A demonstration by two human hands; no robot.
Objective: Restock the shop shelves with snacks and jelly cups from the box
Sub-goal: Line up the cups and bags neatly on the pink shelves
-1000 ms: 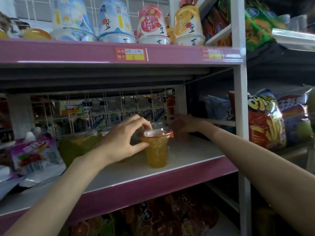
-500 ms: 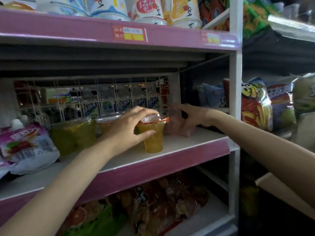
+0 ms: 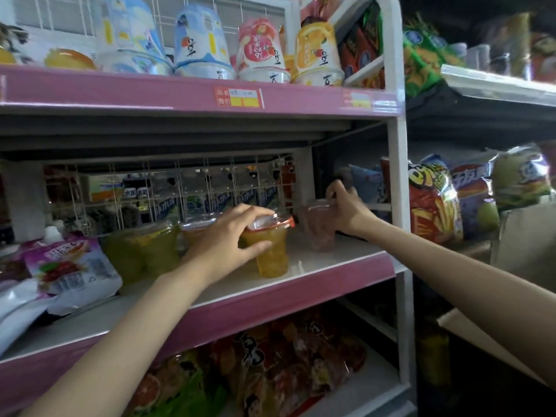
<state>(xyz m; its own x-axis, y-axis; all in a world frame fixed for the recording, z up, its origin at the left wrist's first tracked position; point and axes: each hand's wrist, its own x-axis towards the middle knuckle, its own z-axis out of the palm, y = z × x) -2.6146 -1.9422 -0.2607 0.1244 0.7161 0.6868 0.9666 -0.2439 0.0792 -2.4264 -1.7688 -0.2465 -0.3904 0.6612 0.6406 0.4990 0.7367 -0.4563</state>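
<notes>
An orange jelly cup [image 3: 272,254] with a red-rimmed foil lid stands near the front of the middle pink shelf [image 3: 301,284]. My left hand [image 3: 228,239] grips it around the lid and upper wall. A pink jelly cup [image 3: 319,233] stands further back and to the right on the same shelf. My right hand [image 3: 346,209] is curled round its rim from the right side. More yellow-green jelly cups [image 3: 144,248] stand to the left behind my left hand. The box is not in view.
Purple drink pouches [image 3: 69,266] lie at the shelf's left. Large upside-down cups [image 3: 258,52] fill the upper shelf. A wire grid [image 3: 180,191] backs the middle shelf. Chip bags [image 3: 433,200] hang on the neighbouring rack at right. Snack bags [image 3: 270,371] fill the lower shelf.
My right hand has curled from flat fingers onto the pink cup's rim. My left hand keeps its hold on the orange cup. The view has tilted upward.
</notes>
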